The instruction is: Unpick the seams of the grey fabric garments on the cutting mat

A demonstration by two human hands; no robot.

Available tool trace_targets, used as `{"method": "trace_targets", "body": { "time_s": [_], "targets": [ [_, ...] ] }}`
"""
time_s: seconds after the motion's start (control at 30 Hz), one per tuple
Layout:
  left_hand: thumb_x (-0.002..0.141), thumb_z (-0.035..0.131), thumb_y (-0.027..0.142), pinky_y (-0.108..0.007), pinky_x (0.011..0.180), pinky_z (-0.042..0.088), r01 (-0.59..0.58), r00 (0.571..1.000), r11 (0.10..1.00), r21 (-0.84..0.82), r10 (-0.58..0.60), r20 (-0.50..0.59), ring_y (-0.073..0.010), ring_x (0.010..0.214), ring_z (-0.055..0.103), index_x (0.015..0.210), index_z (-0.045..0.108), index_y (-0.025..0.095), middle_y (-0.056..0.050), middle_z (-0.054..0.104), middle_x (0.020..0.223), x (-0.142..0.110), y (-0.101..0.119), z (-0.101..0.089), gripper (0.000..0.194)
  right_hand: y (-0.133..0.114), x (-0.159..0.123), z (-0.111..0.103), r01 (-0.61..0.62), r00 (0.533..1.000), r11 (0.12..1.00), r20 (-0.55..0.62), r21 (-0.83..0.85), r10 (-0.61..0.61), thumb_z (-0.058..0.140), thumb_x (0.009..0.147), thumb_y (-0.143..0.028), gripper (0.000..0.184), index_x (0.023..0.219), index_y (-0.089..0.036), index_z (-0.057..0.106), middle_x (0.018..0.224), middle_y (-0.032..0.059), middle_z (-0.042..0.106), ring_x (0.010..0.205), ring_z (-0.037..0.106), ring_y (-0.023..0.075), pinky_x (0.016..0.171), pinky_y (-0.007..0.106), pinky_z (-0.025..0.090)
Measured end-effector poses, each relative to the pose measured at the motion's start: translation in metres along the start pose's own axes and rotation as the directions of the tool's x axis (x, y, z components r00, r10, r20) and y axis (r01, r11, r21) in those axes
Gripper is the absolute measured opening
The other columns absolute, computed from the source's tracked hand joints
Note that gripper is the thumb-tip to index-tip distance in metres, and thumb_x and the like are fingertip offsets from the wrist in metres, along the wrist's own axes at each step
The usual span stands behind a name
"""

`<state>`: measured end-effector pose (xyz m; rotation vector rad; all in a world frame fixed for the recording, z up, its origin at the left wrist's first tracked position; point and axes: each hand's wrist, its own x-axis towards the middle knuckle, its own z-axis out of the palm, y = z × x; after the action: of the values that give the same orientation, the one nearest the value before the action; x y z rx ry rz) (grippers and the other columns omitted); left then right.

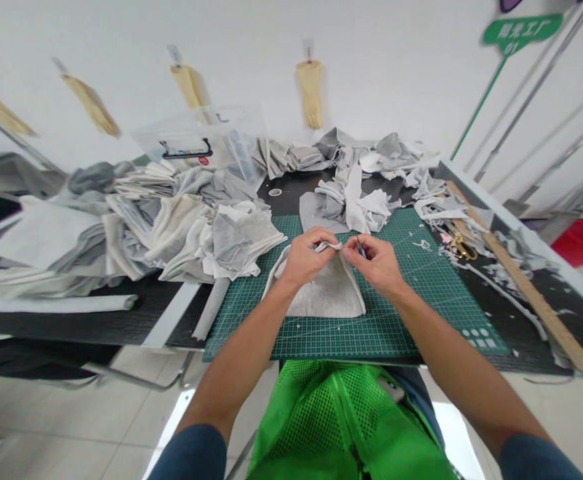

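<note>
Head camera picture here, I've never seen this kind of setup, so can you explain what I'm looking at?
There is no machine here. A camera worn on a person's head looks forward and down at their own bare hands. The left hand pinches the raised edge of a light grey fabric piece. The right hand holds a small dark tool, mostly hidden by the fingers. Beneath is a green gridded cutting mat on a black table. A heap of grey and off-white cloth lies to the left; gold-handled scissors and a long wooden strip lie to the right.
</note>
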<state>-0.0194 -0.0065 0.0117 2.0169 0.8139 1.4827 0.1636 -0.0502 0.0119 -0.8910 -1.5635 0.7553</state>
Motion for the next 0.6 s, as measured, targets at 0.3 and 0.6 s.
{"method": "trace_targets", "body": {
  "time_s": [0.3,0.6],
  "targets": [
    [0.076,0.086,0.035,-0.031,0.082,0.054,0.137,0.99,0.965,-0.224,-0.141,0.002,-0.017,0.083,0.07,0.083,0.072,0.018,-0.005,0.077,0.087,0.001,-0.0052,-0.002,0.023,0.0043,-0.0009,0.001,-0.055,0.991,0.995,-0.118,0.082,0.065,0.071,0.09,-0.056,0.036,0.082,-0.022,0.064,0.066,-0.0032,0.05,0.057,0.04,0.0114,0.053,0.027,0.034],
    [0.071,0.088,0.045,-0.029,0.072,0.054,0.248,0.968,0.947,-0.207,-0.251,0.008,-0.0161,0.074,0.067,0.087,0.076,0.017,-0.005,0.077,0.084,-0.0001,-0.0012,-0.0041,0.034,-0.0003,0.0002,-0.0005,-0.05,0.993,0.995,-0.115,-0.091,0.04,0.066,0.092,-0.059,0.04,0.105,-0.021,0.07,0.07,-0.0023,0.053,0.058,0.044,0.0133,0.055,0.028,0.038]
  ]
}}
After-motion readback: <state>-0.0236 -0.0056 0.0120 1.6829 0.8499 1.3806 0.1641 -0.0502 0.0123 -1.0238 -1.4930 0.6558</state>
